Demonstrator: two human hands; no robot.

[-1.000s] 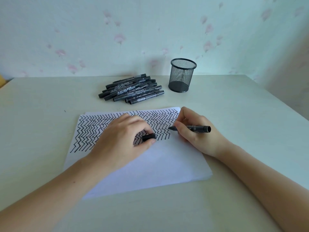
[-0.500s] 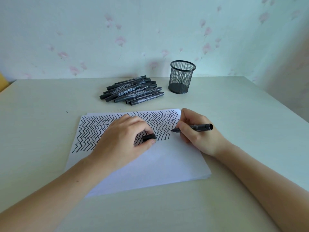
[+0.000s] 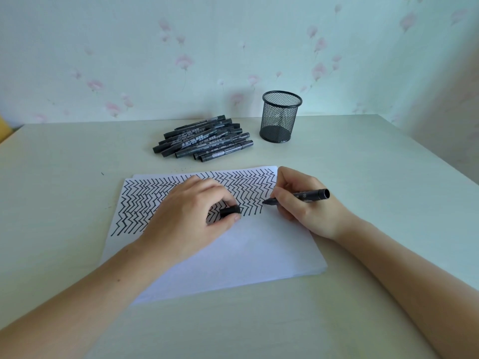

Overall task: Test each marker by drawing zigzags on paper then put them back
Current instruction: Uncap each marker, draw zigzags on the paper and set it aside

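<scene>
One marker (image 3: pixel 298 197) btwn R-hand fingers (image 3: pixel 281 194).

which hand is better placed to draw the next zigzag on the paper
Right. The right hand already grips the uncapped black marker, its tip at the last zigzag column on the white paper sheet. The left hand rests on the sheet, pinching the black marker cap.

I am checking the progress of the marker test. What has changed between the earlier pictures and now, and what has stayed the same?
The right hand has drawn the marker a little down the paper, with its tip at the right end of the zigzags. No grip changed: the left hand still pinches the cap and rests on the paper. The marker pile and mesh cup have not moved.
</scene>
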